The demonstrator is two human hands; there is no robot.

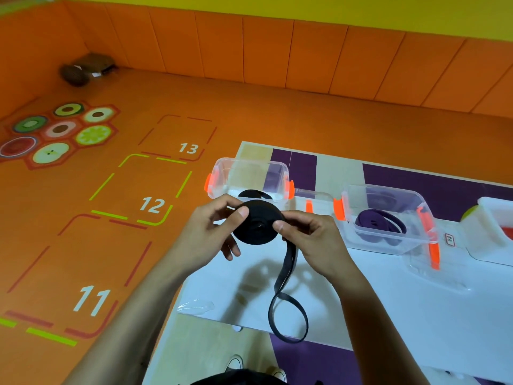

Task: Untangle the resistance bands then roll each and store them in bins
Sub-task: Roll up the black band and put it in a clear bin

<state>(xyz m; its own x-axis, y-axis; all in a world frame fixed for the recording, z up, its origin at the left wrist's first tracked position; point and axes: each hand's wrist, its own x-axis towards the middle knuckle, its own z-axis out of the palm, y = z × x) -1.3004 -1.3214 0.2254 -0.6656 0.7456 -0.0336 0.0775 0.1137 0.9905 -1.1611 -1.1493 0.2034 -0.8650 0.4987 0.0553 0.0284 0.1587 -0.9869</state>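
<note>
Here, my left hand and right hand hold the black band as a part-wound coil, in the air just above the white tabletop and in front of the left bin. Each hand pinches the coil, thumb on the near face, fingers curled behind. The tail hangs from the coil's right edge past my right palm and ends in a loop lying on the tabletop. The left bin, open, already holds a black roll; the right bin holds a coiled purple band.

Risks, as I judge them:
(a) If either thumb eases, the outer turns may spring loose, since the band is elastic and only my pinch keeps it wound.
(b) The tail shows a twist above its loop, which could wind in as a kink and leave a lopsided roll.
(c) A slack roll dropped into the bin would likely uncoil there, much as the purple band looks to have loosened.
</note>
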